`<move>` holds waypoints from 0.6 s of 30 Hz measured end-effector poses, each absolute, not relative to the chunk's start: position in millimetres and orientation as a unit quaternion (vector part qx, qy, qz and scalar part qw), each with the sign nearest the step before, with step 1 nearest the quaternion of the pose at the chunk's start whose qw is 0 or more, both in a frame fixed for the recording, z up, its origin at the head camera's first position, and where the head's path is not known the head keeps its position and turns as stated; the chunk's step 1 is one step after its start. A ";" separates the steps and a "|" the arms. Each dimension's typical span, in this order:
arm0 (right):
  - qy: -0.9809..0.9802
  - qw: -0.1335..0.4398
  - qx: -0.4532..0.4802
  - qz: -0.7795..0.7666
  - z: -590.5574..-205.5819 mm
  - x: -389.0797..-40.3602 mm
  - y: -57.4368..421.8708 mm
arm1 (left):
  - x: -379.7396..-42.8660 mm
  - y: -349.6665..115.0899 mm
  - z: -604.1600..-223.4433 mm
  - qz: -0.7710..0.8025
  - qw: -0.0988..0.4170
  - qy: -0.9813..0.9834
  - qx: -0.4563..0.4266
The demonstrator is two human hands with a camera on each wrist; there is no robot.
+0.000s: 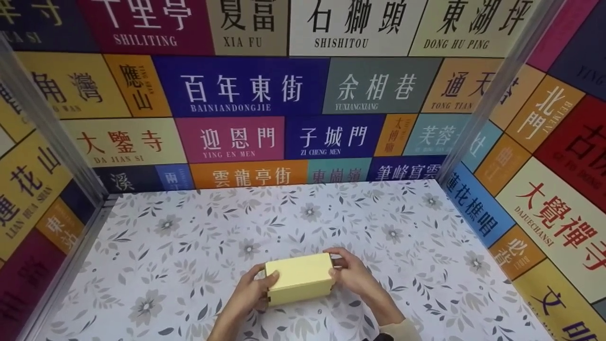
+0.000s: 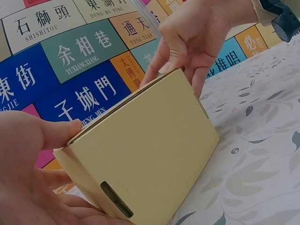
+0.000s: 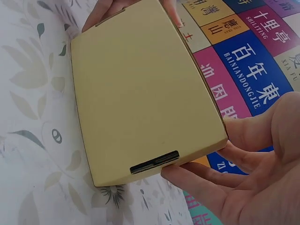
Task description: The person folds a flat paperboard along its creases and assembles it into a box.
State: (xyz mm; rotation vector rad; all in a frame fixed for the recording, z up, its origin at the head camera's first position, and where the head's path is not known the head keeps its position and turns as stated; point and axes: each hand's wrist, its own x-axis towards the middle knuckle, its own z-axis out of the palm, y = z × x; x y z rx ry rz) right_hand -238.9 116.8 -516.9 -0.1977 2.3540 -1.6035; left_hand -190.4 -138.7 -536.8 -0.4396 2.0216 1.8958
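Note:
A pale yellow box (image 1: 299,278) is held level between both hands, low over the near part of the table. The left hand (image 1: 251,290) grips its left end, thumb on the upper edge and fingers lower down. At the opposite end the right hand (image 1: 354,273) pinches the box between thumb and fingers. In the left wrist view, the box's plain long side (image 2: 145,145) has a dark slot (image 2: 116,199) near the left hand. The right wrist view shows a similar slot (image 3: 154,162) beside the right fingers. Whether the box touches the table cannot be told.
A white cloth with grey flowers and leaves (image 1: 199,255) covers the table. Panels of coloured place-name signs (image 1: 241,87) stand behind and on both sides. Clear corner posts (image 1: 483,94) join the panels. A dark band (image 2: 283,21) sits on the right wrist beside a beige sleeve.

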 end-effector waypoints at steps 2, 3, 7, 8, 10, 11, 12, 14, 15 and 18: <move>0.816 0.143 -0.065 -0.556 -517.0 -237.1 116.5 | -188.5 -138.9 -537.1 0.665 0.158 0.714 -0.150; 0.815 0.142 -0.065 -0.557 -517.1 -236.8 116.2 | -187.5 -139.3 -537.1 0.667 0.153 0.714 -0.147; 0.814 0.138 -0.076 -0.560 -516.1 -238.6 116.6 | -186.8 -139.2 -536.9 0.670 0.134 0.717 -0.138; 0.812 0.139 -0.077 -0.562 -515.8 -239.2 116.4 | -186.7 -139.5 -536.8 0.671 0.134 0.717 -0.137; 0.810 0.145 -0.078 -0.563 -515.4 -240.0 116.4 | -187.0 -139.9 -537.1 0.671 0.134 0.716 -0.138; 0.808 0.150 -0.079 -0.564 -515.3 -240.1 116.8 | -187.0 -140.2 -537.5 0.670 0.133 0.718 -0.137; 0.807 0.155 -0.080 -0.564 -515.6 -240.3 117.5 | -186.8 -140.1 -538.0 0.668 0.133 0.719 -0.136; 0.802 0.165 -0.084 -0.568 -516.2 -239.9 119.8 | -186.0 -139.7 -539.6 0.669 0.135 0.718 -0.136; 0.798 0.170 -0.087 -0.571 -516.7 -239.3 121.3 | -185.4 -139.2 -540.8 0.669 0.134 0.718 -0.138; 0.789 0.172 -0.105 -0.581 -520.0 -236.5 126.2 | -183.2 -135.8 -544.6 0.665 0.123 0.723 -0.141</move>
